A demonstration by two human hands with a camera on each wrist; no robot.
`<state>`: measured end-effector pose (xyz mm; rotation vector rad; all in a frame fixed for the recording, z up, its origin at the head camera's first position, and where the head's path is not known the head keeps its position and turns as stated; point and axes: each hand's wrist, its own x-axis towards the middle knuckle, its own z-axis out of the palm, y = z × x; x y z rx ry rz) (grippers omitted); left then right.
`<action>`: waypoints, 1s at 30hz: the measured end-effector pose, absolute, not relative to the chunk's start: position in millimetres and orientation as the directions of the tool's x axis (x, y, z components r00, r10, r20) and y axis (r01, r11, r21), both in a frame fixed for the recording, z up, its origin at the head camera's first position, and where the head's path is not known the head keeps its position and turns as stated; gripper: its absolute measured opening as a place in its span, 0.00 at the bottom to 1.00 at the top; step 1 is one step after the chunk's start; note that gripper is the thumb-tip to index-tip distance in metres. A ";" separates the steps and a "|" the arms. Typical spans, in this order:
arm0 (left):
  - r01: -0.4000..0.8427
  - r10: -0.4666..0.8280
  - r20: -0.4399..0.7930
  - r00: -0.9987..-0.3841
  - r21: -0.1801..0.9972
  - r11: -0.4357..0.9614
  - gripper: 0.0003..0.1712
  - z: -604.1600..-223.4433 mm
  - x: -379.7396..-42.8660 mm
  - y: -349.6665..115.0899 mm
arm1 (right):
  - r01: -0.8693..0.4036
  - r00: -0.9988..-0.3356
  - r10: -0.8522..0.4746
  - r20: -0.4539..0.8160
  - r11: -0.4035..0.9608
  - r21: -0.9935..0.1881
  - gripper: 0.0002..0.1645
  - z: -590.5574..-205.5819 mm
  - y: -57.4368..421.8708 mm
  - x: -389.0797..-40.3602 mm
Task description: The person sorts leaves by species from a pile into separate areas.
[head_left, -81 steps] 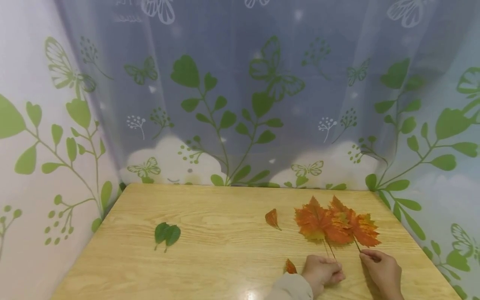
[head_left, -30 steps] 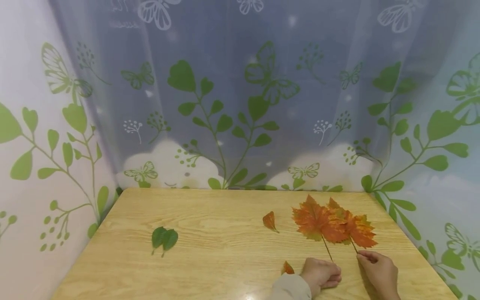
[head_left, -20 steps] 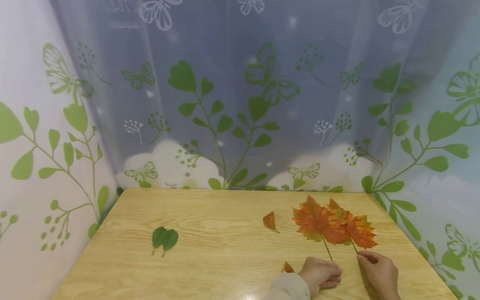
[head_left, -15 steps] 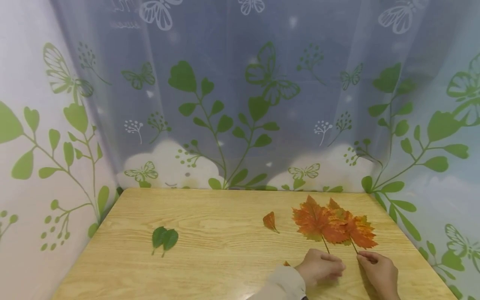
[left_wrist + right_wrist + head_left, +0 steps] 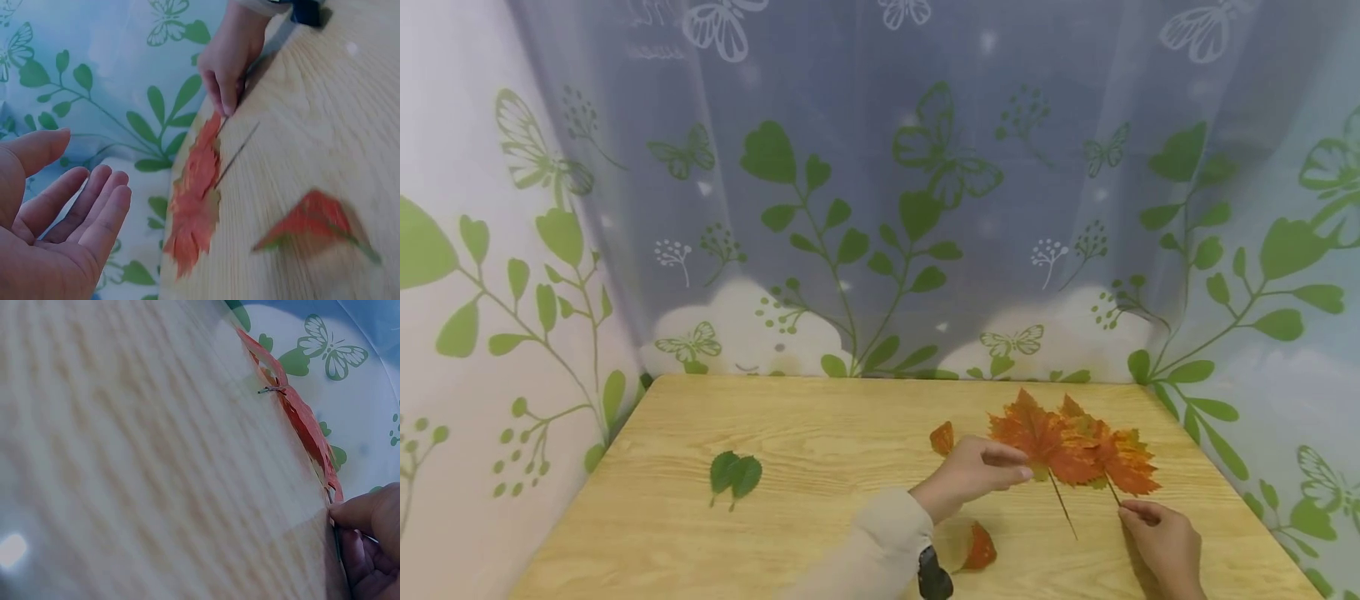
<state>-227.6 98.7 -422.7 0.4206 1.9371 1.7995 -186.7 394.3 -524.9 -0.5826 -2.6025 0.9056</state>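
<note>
Orange-red maple leaves lie overlapping at the table's right, the left one [image 5: 1026, 425] partly behind my left hand [image 5: 973, 475]. That hand hovers with its fingers extended and holds nothing; the left wrist view shows its bare palm [image 5: 53, 262]. My right hand [image 5: 1167, 540] pinches the thin dark stem of the right maple leaf [image 5: 1129, 467] between thumb and fingers, as the right wrist view shows at the thumb [image 5: 359, 509]. The left leaf's stem [image 5: 1063, 504] lies free. Below my left wrist is a small red-orange leaf [image 5: 981, 546]; another small orange leaf [image 5: 942, 437] sits just beyond the hand.
Two small green leaves [image 5: 735, 475] lie side by side on the left part of the wooden table [image 5: 820, 433]. Printed curtains [image 5: 880, 208] stand behind the table and along both sides.
My left hand has let go of the left maple leaf's stem and moved up and left over the table, uncovering that stem and the near small leaf. My right hand keeps its pinch in place.
</note>
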 end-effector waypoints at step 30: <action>0.145 0.505 -0.011 -0.863 0.953 0.268 0.10 -504.7 -180.8 40.5 | 0.266 -0.858 0.478 0.186 0.725 -0.635 0.12 -527.1 395.0 -188.0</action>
